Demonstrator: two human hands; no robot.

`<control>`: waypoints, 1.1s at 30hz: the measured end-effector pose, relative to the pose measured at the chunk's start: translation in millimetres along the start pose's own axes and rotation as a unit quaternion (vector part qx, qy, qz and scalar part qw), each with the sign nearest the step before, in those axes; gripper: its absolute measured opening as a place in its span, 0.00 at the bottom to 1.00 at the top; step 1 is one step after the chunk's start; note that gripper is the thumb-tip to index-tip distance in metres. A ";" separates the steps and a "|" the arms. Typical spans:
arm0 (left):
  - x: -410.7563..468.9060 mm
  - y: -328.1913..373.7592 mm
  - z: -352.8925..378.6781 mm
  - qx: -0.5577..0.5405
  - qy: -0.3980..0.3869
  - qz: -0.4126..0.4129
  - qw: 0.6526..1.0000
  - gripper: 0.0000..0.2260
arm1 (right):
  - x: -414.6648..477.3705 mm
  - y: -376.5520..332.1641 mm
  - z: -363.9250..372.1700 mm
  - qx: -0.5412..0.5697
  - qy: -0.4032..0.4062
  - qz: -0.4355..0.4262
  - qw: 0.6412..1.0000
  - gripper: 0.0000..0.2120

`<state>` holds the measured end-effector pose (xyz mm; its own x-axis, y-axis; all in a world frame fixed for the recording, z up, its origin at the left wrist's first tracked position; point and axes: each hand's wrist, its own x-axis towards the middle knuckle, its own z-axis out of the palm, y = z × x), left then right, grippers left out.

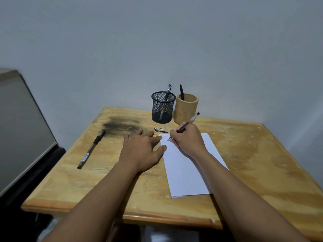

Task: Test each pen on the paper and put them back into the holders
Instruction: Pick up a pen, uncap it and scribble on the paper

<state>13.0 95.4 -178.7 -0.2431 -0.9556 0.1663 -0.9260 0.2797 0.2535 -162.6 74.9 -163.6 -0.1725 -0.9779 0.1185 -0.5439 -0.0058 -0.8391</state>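
My right hand [189, 142] grips a pen [187, 124] with its tip on the top left corner of the white paper [188, 173], beside a few written lines. My left hand [142, 149] lies flat on the table with its fingertips pressing the paper's left edge. A pen cap [160, 130] lies just beyond the paper. A capped black pen [91, 148] lies on the table to the left. At the back stand a black mesh holder [162, 107] with one pen and a bamboo holder [186, 109] with one dark pen.
The wooden table [253, 163] has a dark stain at its back left and stands against a grey wall. A grey panel [21, 130] leans to the left of the table.
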 end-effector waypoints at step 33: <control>-2.1 3.4 -3.7 -0.025 0.004 -0.012 1.000 0.22 | 0.0 -7.6 -3.6 0.132 0.066 0.051 0.988 0.07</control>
<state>11.4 98.7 -174.7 -0.2179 -0.9616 0.1666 -0.9162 0.2604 0.3045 -161.4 75.7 -155.3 -0.3295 -0.9408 0.0794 -0.2887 0.0204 -0.9572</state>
